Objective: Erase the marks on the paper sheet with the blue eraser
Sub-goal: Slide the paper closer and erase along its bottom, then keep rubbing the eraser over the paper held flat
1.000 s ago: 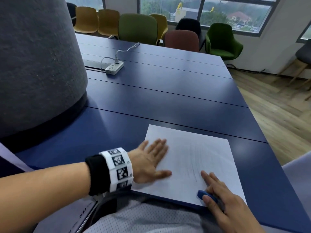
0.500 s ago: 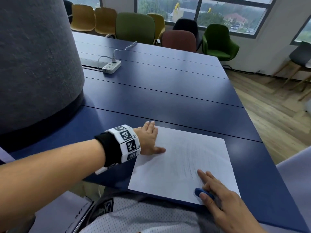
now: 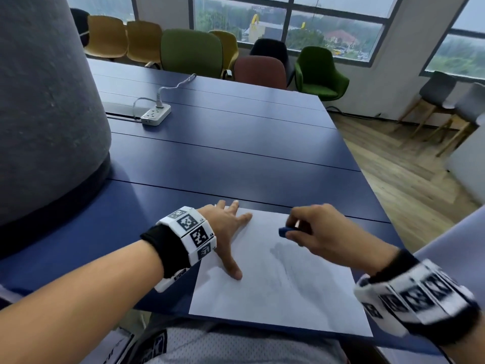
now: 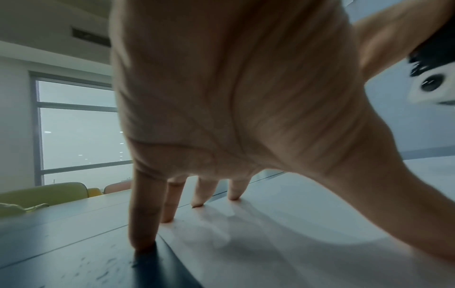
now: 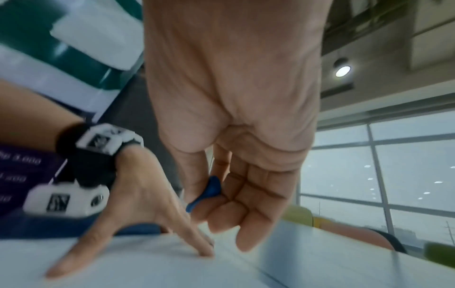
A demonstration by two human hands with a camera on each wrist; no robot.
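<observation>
A white paper sheet (image 3: 273,298) with faint grey pencil smudges lies at the near edge of the blue table (image 3: 223,158). My left hand (image 3: 228,229) lies flat on the sheet's far left corner, fingers spread and straight; the left wrist view shows its fingertips (image 4: 142,245) pressing the sheet (image 4: 283,243) and table. My right hand (image 3: 315,229) hovers over the sheet's far part and pinches the small blue eraser (image 3: 284,231) between thumb and fingers. In the right wrist view the eraser (image 5: 208,192) sits in the curled fingers, above the paper (image 5: 172,259).
A white power strip (image 3: 155,115) with a cable lies far left on the table. A large grey column (image 3: 39,114) rises at the left. Coloured chairs (image 3: 191,52) line the far edge. The table's right edge drops to a wooden floor (image 3: 409,185).
My right hand lifted the eraser from the sheet's near right corner and carried it to the far part. My left hand slid from mid-sheet to the far left corner.
</observation>
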